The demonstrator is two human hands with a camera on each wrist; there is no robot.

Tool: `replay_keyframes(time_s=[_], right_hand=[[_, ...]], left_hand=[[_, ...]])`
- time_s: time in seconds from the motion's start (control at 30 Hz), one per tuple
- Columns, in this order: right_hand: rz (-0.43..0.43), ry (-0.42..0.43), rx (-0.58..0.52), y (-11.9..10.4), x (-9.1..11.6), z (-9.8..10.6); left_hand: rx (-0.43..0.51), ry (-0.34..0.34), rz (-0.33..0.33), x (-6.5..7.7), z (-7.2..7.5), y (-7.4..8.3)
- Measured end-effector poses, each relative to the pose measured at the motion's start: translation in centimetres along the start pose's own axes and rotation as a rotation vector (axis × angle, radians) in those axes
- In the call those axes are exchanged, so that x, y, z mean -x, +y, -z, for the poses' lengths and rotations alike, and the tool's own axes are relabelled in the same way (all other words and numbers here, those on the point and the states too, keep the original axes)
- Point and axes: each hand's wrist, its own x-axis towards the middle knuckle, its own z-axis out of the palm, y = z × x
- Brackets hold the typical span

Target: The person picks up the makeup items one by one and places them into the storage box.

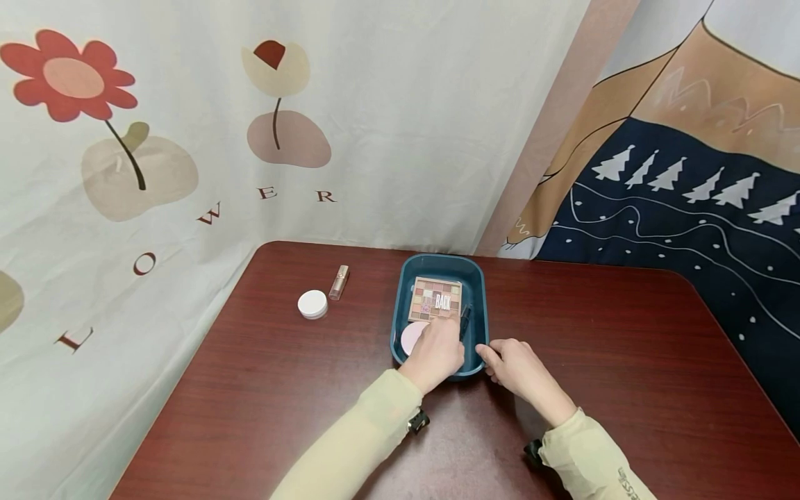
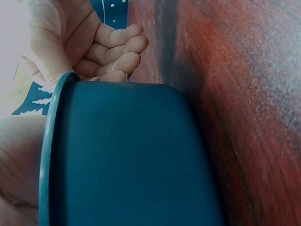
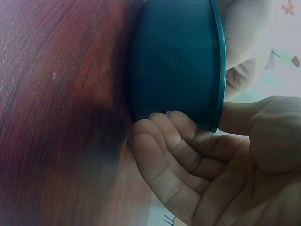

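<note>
A dark teal plastic basin (image 1: 481,305) stands on the table. My right hand (image 1: 515,364) pinches its near right corner; in the right wrist view the thumb (image 3: 240,117) is over the rim and the fingers curl against the outer wall. My left hand (image 1: 435,353) reaches over the near rim into the basin, its fingers at the lower edge of an eyeshadow palette (image 1: 431,295). What those fingers hold, if anything, I cannot tell. Beside this hand lies a pale pink round compact (image 1: 411,337), partly covered by it. A slim black pencil-like item (image 1: 465,321) rests along the right wall.
On the table left of the basin are a white round jar (image 1: 312,304) and a lipstick tube (image 1: 339,282). The dark red wooden table (image 1: 250,410) ends at the back against a printed curtain (image 1: 400,139).
</note>
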Motion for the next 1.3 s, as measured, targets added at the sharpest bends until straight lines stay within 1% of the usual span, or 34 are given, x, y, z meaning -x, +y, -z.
replay_keyframes(time_s=[0.1, 0.27, 0.5, 0.67, 0.93, 1.2, 1.3], right_hand=[[-0.005, -0.002, 0.002, 0.05, -0.07, 0.02], [-0.011, -0.003, -0.002, 0.07, -0.08, 0.0], [-0.019, -0.007, -0.005, 0.09, -0.02, 0.0], [-0.019, -0.005, -0.005, 0.06, 0.0, 0.03], [-0.006, -0.001, -0.003, -0.05, 0.02, 0.03], [-0.01, 0.005, -0.008, 0.12, -0.1, -0.04], [-0.011, 0.006, -0.009, 0.14, -0.11, -0.04]], left_hand=[[0.01, 0.001, -0.003, -0.06, -0.13, 0.07], [-0.007, 0.001, -0.014, -0.14, -0.27, 0.15], [0.013, -0.04, 0.025, -0.39, -0.3, 0.15], [0.016, -0.059, 0.035, -0.62, -0.41, 0.15], [0.033, -0.092, 0.072, -0.96, -0.71, 0.21], [0.022, -0.085, 0.044, -0.83, -0.65, 0.11], [0.039, -0.1, 0.051, -0.82, -0.52, 0.12]])
